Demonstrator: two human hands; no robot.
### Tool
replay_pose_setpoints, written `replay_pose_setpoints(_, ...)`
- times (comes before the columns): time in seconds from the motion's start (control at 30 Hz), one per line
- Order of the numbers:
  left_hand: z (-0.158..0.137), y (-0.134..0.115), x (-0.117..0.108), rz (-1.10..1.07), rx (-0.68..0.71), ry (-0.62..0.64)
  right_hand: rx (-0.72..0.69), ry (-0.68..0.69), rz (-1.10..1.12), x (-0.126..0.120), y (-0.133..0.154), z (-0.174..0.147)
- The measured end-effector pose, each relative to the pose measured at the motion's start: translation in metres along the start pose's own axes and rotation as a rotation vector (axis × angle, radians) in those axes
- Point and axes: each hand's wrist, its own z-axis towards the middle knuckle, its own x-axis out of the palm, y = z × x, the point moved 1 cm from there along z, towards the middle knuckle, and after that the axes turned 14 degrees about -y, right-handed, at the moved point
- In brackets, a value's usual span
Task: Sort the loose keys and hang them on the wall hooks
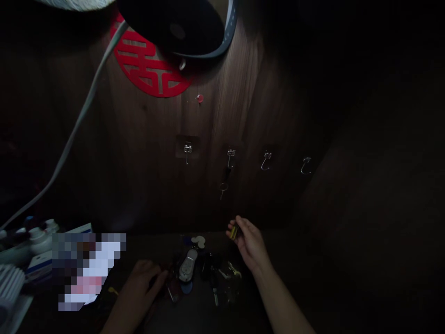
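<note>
Raised above the tabletop, my right hand [248,239] pinches a small yellow object [234,232] between thumb and fingers; dim light hides its exact kind. My left hand [144,280] is low over the table, thumb and forefinger curled toward each other beside a dark reddish item. Whatever lies between those fingertips is too dark to make out. Between the hands lie a grey remote-like fob [188,265], a round blue tag [187,287], a key with a dark head [215,296] and some brass-coloured keys [234,270]. A pale rounded piece [198,241] sits behind the fob.
Several metal hooks [266,161] line the dark wood panel; a key ring [223,187] hangs below one. A red paper cutout [153,69] and a dark round object [174,25] are above. A pale cable [86,102] runs down left toward white bottles [40,239] and boxes.
</note>
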Motion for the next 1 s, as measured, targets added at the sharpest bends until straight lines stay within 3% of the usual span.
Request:
replay_pose_setpoints(0.17, 0.0, -0.002, -0.002, -0.011, -0.024, 0.008, -0.285, 0.043, -0.102, 0.031, 0.042, 0.004)
replay_pose_setpoints(0.43, 0.0, -0.001, -0.002, -0.027, -0.051, 0.009, -0.612, 0.071, -0.166, 0.083, 0.093, 0.013)
replay_pose_setpoints(0.67, -0.001, 0.002, 0.0, -0.005, -0.044, 0.031, -0.742, 0.084, -0.192, 0.108, 0.104, 0.021)
replay_pose_setpoints(1.0, 0.0, 0.001, 0.0, -0.039, -0.038, 0.017, -0.751, 0.066, -0.235, 0.108, 0.095, 0.028)
